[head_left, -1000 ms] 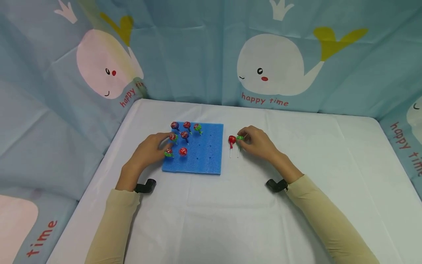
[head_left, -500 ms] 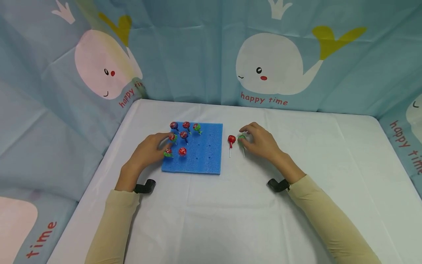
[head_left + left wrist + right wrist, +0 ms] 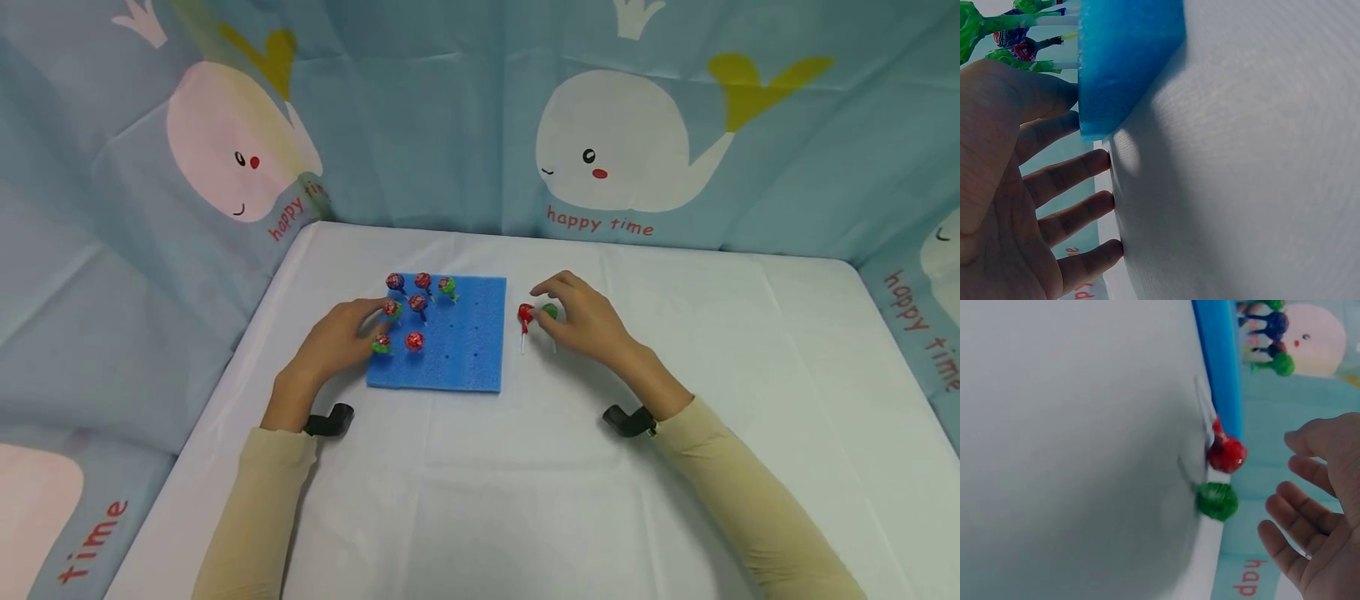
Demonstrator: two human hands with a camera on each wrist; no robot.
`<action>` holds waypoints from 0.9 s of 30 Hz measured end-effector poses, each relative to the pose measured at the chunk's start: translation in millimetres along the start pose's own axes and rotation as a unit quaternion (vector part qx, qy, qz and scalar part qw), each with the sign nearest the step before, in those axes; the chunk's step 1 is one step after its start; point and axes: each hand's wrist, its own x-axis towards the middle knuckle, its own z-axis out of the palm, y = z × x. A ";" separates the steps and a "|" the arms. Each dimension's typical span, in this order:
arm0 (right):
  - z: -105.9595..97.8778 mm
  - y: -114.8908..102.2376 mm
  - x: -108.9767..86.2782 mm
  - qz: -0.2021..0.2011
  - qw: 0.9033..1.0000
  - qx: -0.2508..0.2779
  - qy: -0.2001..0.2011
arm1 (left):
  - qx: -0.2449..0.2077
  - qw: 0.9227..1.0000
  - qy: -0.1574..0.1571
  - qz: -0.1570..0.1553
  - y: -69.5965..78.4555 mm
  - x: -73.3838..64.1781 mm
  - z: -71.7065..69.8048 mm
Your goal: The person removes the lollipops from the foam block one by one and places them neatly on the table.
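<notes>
My left hand (image 3: pixel 336 340) rests at the left edge of a blue foam block (image 3: pixel 472 373). In the left wrist view its thumb and forefinger touch the block's side, the other fingers spread out on the white cloth. Several wrapped lollipops (image 3: pixel 415 341) stand upright, sticks in the foam. Right of the block, a red lollipop (image 3: pixel 525 314) and a green lollipop (image 3: pixel 551 311) lie side by side on the table. My right hand (image 3: pixel 588 317) hovers over these two with fingers apart, thumb tip by the red one. The right wrist view shows nothing between its fingers (image 3: pixel 1297 509).
White cloth covers the table (image 3: pixel 480 500). Small holes dot the right part of the foam. A light-blue curtain (image 3: pixel 420 142) with whale prints hangs behind and along the sides. Each wrist wears a black camera mount (image 3: pixel 628 421).
My right hand has shifted the green lollipop slightly right and let go of it. It has then moved left toward the red one. The left hand stays at the block.
</notes>
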 end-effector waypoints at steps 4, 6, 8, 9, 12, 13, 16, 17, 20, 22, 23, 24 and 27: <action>2.7 -8.4 2.4 -0.017 1.000 0.005 0.006 | 0.005 1.000 -0.003 -0.007 2.3 1.8 -2.1; 5.0 -12.1 3.4 -0.027 1.000 0.010 0.011 | 0.006 1.000 -0.001 -0.010 3.1 2.2 -3.1; 7.4 -15.5 3.5 -0.036 0.999 0.017 0.012 | 0.005 1.000 0.000 -0.012 3.6 2.3 -3.3; 8.7 -17.2 3.2 -0.040 0.999 0.021 0.013 | 0.005 1.000 -0.002 -0.014 3.9 2.0 -3.2; 13.1 -21.9 1.6 -0.054 0.998 0.029 0.009 | 0.003 1.000 -0.010 -0.018 4.5 0.9 -2.1; 14.6 -23.4 1.2 -0.060 0.998 0.030 0.007 | 0.002 1.000 -0.012 -0.018 4.9 1.1 -1.5; 19.0 -29.4 1.9 -0.075 0.996 0.045 0.005 | 0.002 1.000 -0.009 -0.017 6.2 2.4 -0.9; 20.4 -32.0 2.8 -0.078 0.996 0.049 0.003 | 0.003 1.000 -0.006 -0.016 6.6 3.1 -1.1; 26.2 -40.3 5.5 -0.087 0.995 0.058 -0.004 | 0.004 1.000 -0.004 -0.013 7.6 4.5 -1.4; 30.6 -46.5 6.8 -0.092 0.994 0.056 -0.014 | 0.006 1.000 -0.009 -0.013 7.5 4.1 -1.2; 32.6 -50.0 7.6 -0.096 0.994 0.056 -0.018 | 0.007 1.000 -0.012 -0.013 7.2 3.8 -0.9; 34.7 -53.4 8.5 -0.098 0.993 0.057 -0.024 | 0.007 1.000 -0.013 -0.013 7.0 3.3 -0.7; 40.2 -62.9 11.0 -0.103 0.992 0.067 -0.034 | 0.007 1.000 -0.012 -0.012 6.6 2.2 -0.1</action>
